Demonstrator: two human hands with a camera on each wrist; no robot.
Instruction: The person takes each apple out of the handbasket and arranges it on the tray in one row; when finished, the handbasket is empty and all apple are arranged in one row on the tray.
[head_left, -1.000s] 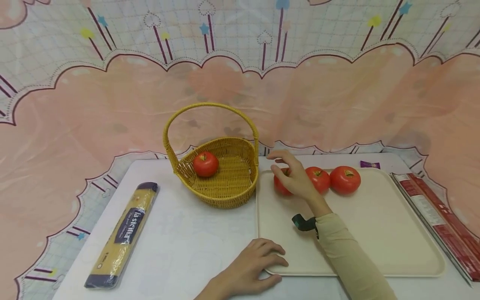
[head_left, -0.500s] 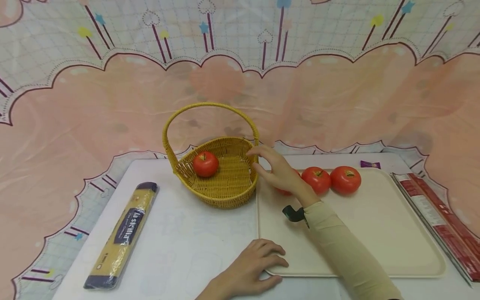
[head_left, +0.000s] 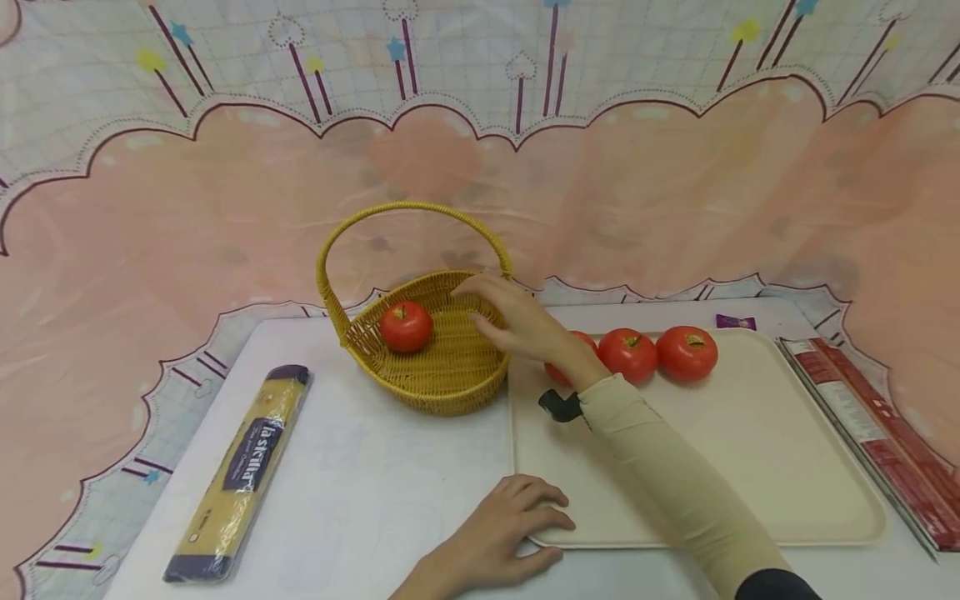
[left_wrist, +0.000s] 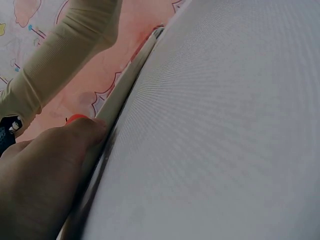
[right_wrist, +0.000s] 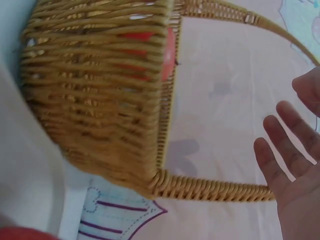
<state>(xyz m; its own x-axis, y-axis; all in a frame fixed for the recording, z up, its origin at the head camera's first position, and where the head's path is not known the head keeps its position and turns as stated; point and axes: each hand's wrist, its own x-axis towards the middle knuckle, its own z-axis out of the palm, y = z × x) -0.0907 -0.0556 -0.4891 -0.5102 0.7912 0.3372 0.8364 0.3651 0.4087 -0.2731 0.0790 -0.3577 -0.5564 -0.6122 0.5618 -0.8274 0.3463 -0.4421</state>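
Bare and spread, my right hand hangs over the right side of the yellow wicker basket, inside its tall handle. In the right wrist view the fingers extend with nothing held. One red tomato lies in the basket's left part. On the cream tray, two tomatoes, a middle one and a right one, sit in a row; a third, left tomato is partly hidden behind my right wrist. My left hand rests, fingers relaxed, at the tray's near left corner.
A pack of spaghetti lies along the left of the white table. Right of the tray is a long red-and-white package. Behind the tray sits a small purple wrapper. A patterned cloth hangs at the back.
My right hand has moved left from above the tray's left tomato to over the basket, uncovering part of that tomato. My left hand has stayed in place.
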